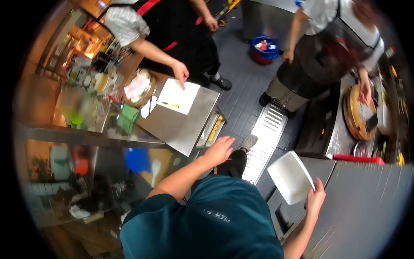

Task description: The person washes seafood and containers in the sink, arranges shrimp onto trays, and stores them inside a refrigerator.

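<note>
My right hand (315, 199) grips the edge of a white rectangular tub (290, 178), tilted so that its bare inside faces up. The tub is beside the grey cabinet top on my right. My left hand (219, 151) is stretched out in front of me with its fingers extended and nothing in it. It is nearest to the corner of the steel counter (185, 129), apart from it. On that counter lie white paper sheets (179, 96) with a yellow pen (170, 105), near another person's hand (180, 71).
A second person stands at the right, one hand over a round wooden board (359, 113) with a dark blade. A metal floor grate (266, 129) runs between the counters. A blue-lined bin (265, 47) stands behind. A green cloth (127, 118) lies at the left.
</note>
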Demonstrator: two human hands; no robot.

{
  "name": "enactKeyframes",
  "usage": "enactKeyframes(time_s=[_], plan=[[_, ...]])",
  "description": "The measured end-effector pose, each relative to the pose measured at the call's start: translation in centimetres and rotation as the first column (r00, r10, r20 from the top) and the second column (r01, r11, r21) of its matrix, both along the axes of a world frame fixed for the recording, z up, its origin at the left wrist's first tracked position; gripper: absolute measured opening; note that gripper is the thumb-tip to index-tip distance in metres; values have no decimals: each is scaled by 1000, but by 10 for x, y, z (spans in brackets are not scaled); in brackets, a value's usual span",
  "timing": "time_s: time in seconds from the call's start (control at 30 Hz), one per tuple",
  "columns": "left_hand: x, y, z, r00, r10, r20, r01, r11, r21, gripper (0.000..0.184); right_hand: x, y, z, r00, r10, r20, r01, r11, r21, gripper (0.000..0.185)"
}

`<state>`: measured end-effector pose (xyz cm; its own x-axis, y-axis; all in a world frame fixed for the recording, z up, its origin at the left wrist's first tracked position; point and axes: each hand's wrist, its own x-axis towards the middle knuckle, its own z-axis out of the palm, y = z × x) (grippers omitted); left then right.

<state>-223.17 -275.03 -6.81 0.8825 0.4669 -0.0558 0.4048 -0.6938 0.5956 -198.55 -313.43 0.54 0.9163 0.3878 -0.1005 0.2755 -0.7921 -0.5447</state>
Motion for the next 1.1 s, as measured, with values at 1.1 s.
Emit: enactKeyframes(time_s=[1.1], plan=[[271, 330, 25, 847, 519, 116, -513, 854, -81, 40, 406, 746, -27, 690, 387, -612, 96, 789, 607, 43]])
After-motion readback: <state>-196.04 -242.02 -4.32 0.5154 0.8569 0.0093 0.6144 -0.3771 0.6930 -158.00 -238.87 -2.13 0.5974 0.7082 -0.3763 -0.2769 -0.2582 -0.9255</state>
